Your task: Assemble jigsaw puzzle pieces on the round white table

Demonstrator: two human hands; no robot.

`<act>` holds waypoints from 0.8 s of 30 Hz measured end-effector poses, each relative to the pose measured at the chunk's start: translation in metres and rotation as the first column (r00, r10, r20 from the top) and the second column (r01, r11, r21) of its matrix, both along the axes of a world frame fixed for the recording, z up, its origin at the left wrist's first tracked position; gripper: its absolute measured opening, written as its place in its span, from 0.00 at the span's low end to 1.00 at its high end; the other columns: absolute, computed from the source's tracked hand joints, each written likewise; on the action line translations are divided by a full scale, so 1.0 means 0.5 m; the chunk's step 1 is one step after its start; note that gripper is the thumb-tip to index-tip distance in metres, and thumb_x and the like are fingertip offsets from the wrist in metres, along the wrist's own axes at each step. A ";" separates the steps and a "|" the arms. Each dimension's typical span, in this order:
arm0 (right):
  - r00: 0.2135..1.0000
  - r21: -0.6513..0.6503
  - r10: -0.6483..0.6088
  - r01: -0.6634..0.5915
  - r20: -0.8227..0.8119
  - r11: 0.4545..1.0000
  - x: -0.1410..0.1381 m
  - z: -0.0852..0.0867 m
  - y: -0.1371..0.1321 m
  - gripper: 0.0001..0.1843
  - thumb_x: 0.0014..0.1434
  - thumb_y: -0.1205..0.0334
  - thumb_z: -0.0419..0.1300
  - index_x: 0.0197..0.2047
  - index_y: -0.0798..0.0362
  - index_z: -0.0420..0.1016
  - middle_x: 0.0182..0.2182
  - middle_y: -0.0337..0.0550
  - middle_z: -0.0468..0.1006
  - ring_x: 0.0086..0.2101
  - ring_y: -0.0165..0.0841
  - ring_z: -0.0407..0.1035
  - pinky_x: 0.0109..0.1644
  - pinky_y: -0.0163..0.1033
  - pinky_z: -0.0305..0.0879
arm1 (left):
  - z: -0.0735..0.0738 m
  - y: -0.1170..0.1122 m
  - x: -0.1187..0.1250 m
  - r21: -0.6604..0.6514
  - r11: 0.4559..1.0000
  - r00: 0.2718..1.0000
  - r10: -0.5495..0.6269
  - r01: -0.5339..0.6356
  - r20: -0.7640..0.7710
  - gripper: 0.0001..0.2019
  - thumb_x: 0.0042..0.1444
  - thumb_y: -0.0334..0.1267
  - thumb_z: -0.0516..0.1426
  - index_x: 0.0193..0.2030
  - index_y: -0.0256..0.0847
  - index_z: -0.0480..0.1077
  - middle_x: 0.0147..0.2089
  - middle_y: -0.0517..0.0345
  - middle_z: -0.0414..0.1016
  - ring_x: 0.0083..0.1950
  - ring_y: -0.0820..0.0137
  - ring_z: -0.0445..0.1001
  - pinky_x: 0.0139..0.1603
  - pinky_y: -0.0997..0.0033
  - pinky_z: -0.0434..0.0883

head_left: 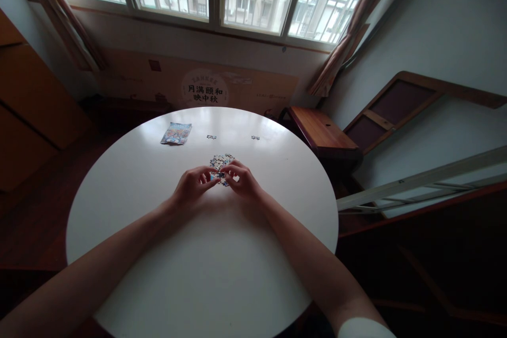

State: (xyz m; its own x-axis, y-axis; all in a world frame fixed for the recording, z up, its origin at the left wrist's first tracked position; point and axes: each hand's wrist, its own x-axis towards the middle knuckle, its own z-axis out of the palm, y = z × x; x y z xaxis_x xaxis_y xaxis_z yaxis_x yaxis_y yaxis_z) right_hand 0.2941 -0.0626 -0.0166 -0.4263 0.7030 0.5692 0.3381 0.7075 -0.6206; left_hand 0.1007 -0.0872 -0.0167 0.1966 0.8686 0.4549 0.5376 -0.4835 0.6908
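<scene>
A small heap of jigsaw pieces point(219, 161) lies near the middle of the white round table point(198, 264). My left hand point(194, 181) is at the heap's left side, thumb and fingers curled in a pinch on a jigsaw piece. From the right, my right hand point(243, 180) also pinches a jigsaw piece, its fingertips close to those of the left. The pieces between the fingers are tiny and partly hidden, so their shapes cannot be made out. Farther back lie two small groups of pieces, one left group point(211, 137) and one right group point(255, 138).
A colourful printed packet point(176, 133) rests at the table's back left. Beyond the right edge stands a wooden desk or stool point(322, 128). A banner point(245, 82) runs along the wall under the barred windows, and orange-brown cabinets point(35, 95) stand at the left.
</scene>
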 end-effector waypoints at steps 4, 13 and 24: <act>1.000 0.009 0.011 -0.011 -0.001 1.000 0.000 -0.003 0.000 0.10 0.58 0.69 0.55 0.42 0.52 0.75 0.36 0.42 0.71 0.30 0.26 0.66 0.35 0.34 0.67 | 0.002 -0.001 0.001 -0.012 1.000 1.000 -0.009 0.009 0.010 0.16 0.52 0.49 0.60 0.42 0.41 0.75 0.25 0.62 0.71 0.23 0.76 0.66 0.25 0.77 0.66; 1.000 0.012 0.011 -0.011 0.004 1.000 -0.001 -0.006 0.003 0.10 0.57 0.69 0.55 0.42 0.52 0.75 0.37 0.42 0.71 0.30 0.26 0.67 0.35 0.34 0.68 | 0.006 -0.003 0.001 0.019 0.999 0.999 -0.031 0.031 -0.014 0.14 0.54 0.48 0.59 0.39 0.40 0.75 0.25 0.61 0.71 0.23 0.76 0.66 0.25 0.77 0.66; 1.000 0.003 -0.020 0.020 0.009 1.000 0.003 -0.002 0.001 0.11 0.60 0.66 0.55 0.44 0.52 0.75 0.36 0.43 0.72 0.30 0.27 0.67 0.36 0.34 0.67 | -0.001 0.007 -0.005 -0.081 0.995 0.991 0.075 -0.066 0.114 0.16 0.51 0.49 0.61 0.40 0.39 0.75 0.25 0.62 0.71 0.23 0.76 0.68 0.23 0.78 0.66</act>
